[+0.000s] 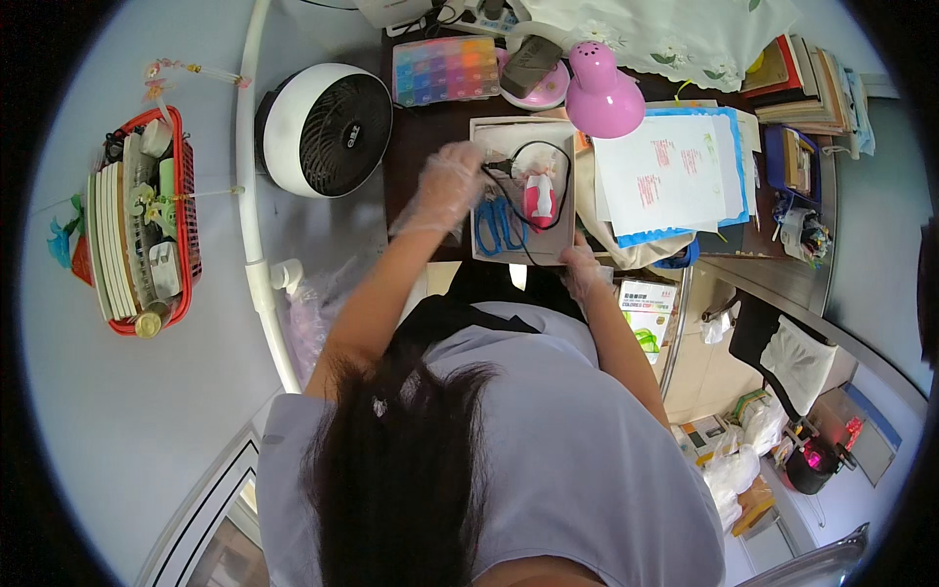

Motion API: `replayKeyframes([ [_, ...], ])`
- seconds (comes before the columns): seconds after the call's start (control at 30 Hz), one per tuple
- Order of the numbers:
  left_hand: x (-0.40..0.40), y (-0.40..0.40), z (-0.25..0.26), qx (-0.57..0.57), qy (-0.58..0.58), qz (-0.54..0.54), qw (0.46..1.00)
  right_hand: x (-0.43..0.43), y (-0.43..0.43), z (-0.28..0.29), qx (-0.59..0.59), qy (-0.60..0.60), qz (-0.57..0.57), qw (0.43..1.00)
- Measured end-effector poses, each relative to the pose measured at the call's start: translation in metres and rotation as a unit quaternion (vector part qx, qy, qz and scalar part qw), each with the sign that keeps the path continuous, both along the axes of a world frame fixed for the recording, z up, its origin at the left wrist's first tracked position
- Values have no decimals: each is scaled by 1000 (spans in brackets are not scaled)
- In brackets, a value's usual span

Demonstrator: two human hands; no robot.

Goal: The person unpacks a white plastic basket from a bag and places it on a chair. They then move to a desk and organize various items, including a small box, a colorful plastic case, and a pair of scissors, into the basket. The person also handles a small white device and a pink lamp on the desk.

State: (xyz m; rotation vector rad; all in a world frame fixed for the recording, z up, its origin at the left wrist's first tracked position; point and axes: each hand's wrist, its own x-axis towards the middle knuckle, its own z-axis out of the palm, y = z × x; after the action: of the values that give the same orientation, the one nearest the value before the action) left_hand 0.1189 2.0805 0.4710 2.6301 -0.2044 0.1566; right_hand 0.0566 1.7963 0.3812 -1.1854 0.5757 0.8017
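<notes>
An open shallow box lies at the desk's front edge. Inside are blue-handled scissors, a pink and white handheld item and a black cable with a plug, part of it hanging over the front wall. My left hand, in a clear plastic glove, is at the box's left wall near the plug; whether its fingers grip anything is unclear. At the box's front right corner is my right hand, also gloved, its fingers on the corner. Some finger detail is hidden by the glove and wall.
Behind the box stand a pink desk lamp and a multicoloured case. Papers lie to its right. A black and white round fan is at the left, beside a white pipe. A red basket hangs farther left.
</notes>
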Motion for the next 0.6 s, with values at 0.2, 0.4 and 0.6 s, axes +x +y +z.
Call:
replayKeyframes([
  [0.2,19,43,-35,119,0,-65,991,4,-2,29,14,1,4,1000],
  [0.4,16,65,30,-56,244,-77,965,-15,-23,25,6,1,12,1000],
  [0.6,13,74,30,-57,93,-191,976,-18,-25,45,45,-19,-41,998],
])
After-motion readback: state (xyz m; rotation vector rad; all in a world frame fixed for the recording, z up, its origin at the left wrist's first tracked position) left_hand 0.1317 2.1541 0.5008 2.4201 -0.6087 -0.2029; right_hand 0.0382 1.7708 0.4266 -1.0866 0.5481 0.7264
